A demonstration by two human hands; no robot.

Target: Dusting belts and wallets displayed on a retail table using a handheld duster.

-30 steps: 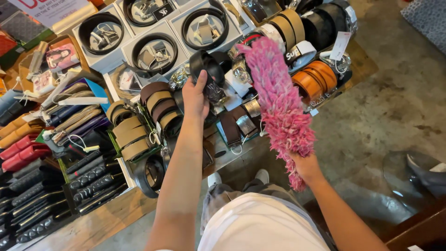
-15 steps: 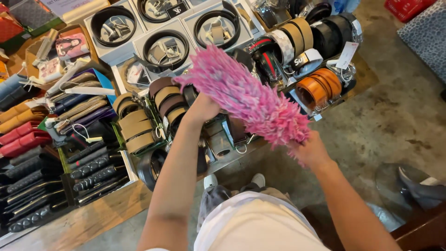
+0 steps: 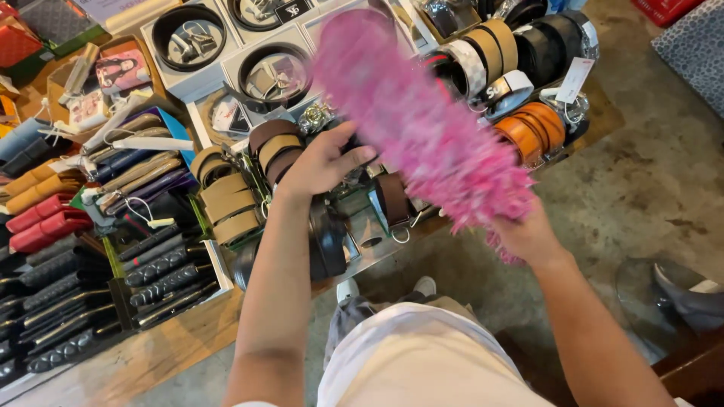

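Pink duster (image 3: 422,128) has swung left since the earlier frame, now over the boxed belts (image 3: 275,75). Right hand (image 3: 528,234) grip holds its handle; left hand (image 3: 320,162), fingers spread, rests on rolled belts (image 3: 275,151). Best to sweep lightly and steady the rolls.

White square belt boxes (image 3: 197,47) above, white tag (image 3: 575,78) right
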